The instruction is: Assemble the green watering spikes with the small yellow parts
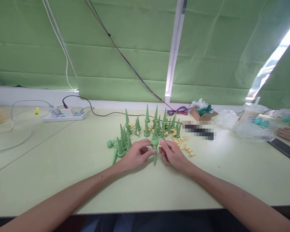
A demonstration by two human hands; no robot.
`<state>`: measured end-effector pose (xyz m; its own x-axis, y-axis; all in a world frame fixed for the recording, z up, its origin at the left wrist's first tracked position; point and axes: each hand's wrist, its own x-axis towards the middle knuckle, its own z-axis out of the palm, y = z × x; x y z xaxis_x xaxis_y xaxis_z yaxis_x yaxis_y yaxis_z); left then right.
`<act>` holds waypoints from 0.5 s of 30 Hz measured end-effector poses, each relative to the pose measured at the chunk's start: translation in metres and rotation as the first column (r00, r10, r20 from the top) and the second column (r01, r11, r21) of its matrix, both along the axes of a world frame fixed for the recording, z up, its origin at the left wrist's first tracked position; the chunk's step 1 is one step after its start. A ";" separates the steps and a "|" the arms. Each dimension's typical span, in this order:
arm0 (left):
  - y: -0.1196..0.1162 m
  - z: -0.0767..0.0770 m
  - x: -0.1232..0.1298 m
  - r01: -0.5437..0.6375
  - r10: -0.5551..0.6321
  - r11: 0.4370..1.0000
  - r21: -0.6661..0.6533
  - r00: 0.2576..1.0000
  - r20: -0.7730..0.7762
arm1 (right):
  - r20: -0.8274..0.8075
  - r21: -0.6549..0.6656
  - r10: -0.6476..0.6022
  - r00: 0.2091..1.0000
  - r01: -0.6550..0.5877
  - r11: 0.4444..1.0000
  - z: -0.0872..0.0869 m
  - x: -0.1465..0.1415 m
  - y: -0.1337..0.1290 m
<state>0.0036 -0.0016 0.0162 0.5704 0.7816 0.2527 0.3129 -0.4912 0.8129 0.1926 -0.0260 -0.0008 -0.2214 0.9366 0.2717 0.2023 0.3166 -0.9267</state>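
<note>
Point down, a green plant watering spike (155,149) with a ridged cap end hangs in front of me. My left hand (139,151) is closed on it, thumb and fingers around its upper part. On its right side my right hand (172,154) pinches a small yellow valve piece (159,146), mostly hidden by the fingers, against the spike's neck. Beyond the hands stand several green spikes (147,114), tips up, some with yellow valves fitted. Left of them, a couple of spikes (115,153) lie on their sides. Loose yellow valves (188,148) are scattered to the right.
A white power strip (65,116) with cables lies at the back left. Behind the spikes are coiled red-blue wires (178,111) and a cardboard box (203,115). Right are a plastic cup (248,112), clear bags, a dark phone-like slab (286,149) and another person's hand (288,133).
</note>
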 end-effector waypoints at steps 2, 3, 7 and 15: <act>0.000 -0.001 0.000 -0.007 0.007 1.000 0.012 1.000 -0.010 | -0.001 0.000 -0.007 1.000 0.007 1.000 0.000 0.000 0.000; 0.000 -0.001 0.000 -0.010 0.010 1.000 0.015 1.000 -0.014 | 0.000 0.000 -0.010 1.000 0.010 1.000 0.000 0.000 0.001; 0.000 -0.002 0.001 -0.026 0.026 0.999 0.025 0.999 -0.023 | 0.004 -0.003 -0.022 1.000 0.022 1.000 0.000 -0.001 0.001; -0.001 -0.001 0.000 -0.047 0.049 0.996 0.075 0.998 -0.034 | -0.002 0.004 -0.030 1.000 0.030 1.000 0.000 -0.001 0.001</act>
